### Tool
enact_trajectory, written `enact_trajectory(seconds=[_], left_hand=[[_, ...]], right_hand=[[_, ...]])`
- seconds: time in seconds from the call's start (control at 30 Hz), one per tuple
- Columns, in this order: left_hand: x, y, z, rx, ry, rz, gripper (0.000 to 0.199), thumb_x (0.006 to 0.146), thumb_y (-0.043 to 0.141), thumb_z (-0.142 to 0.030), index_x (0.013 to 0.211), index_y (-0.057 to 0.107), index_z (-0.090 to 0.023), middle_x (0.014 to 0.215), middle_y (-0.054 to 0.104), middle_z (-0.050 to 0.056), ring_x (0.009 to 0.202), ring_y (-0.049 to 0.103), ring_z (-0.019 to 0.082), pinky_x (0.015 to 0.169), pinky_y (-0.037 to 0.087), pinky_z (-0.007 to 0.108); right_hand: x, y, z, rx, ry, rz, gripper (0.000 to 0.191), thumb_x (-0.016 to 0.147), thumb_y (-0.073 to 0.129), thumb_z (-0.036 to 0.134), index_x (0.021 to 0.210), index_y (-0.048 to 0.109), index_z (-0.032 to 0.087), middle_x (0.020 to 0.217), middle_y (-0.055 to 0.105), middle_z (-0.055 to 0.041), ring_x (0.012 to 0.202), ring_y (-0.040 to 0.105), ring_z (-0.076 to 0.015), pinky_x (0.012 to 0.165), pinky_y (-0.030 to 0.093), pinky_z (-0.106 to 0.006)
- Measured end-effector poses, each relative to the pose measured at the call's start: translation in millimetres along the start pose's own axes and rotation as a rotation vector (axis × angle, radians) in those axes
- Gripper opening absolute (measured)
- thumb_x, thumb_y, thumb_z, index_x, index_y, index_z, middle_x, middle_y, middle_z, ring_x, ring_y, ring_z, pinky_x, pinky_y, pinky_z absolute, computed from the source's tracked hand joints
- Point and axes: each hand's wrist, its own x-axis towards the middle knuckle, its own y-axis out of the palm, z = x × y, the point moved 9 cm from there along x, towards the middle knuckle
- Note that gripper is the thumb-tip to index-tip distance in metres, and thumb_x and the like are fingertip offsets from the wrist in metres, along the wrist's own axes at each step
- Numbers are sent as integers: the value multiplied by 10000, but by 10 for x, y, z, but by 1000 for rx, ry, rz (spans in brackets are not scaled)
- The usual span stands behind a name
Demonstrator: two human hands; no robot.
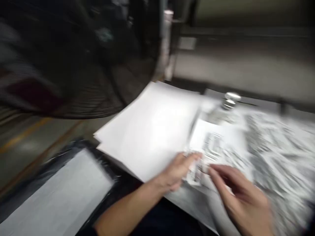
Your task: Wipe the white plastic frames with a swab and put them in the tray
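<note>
Low in the centre, my left hand [178, 170] is closed on a small whitish piece [195, 172] with dark marks, blurred by motion. My right hand [242, 193] is at its right, thumb and fingers pinched at the edge of that piece; whether it grips the piece or something smaller is too blurred to tell. Beneath and beyond the hands lies a white sheet [231, 137] with several grey, blurred shapes on it. A stack of large white sheets [157, 127] spreads just left of this.
A shiny round-topped metal object [230, 101] stands behind the work surface. Crumpled whitish pieces [283, 157] cover the right side. A large dark fan-like guard [81, 59] fills the upper left. Below it, a pale flat slab [64, 193] rests on black plastic [78, 144].
</note>
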Motion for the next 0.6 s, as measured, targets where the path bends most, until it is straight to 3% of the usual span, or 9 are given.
enact_trajectory(seconds=[0.13,0.23,0.43,0.6], left_hand=[[92,-51,5,27,-104,-25,286,787,585,-367,848,673,-102,777,682,83,700,634,174,673,510,283],[151,-59,70,62,-176,-81,259,785,594,-344,908,666,-128,829,682,68,772,635,182,710,522,299],[118,4,144,35,-176,-100,234,790,582,-333,863,654,-123,772,661,61,716,621,155,700,525,275],[145,-51,111,13,-181,-138,234,812,547,-298,929,655,-127,794,666,67,713,628,154,697,532,276]], right_hand=[[-187,-44,-80,121,154,123,130,876,526,167,926,645,186,874,632,-51,751,599,-150,684,496,-263],[-221,-22,-123,170,217,82,130,873,531,145,931,646,162,824,600,-37,690,572,-118,642,478,-231],[-269,68,53,225,23,25,174,860,523,102,987,642,94,883,599,-83,806,583,-141,729,483,-235],[-373,-153,-296,125,176,-63,144,855,547,119,956,649,130,831,589,-53,691,562,-121,646,477,-233]])
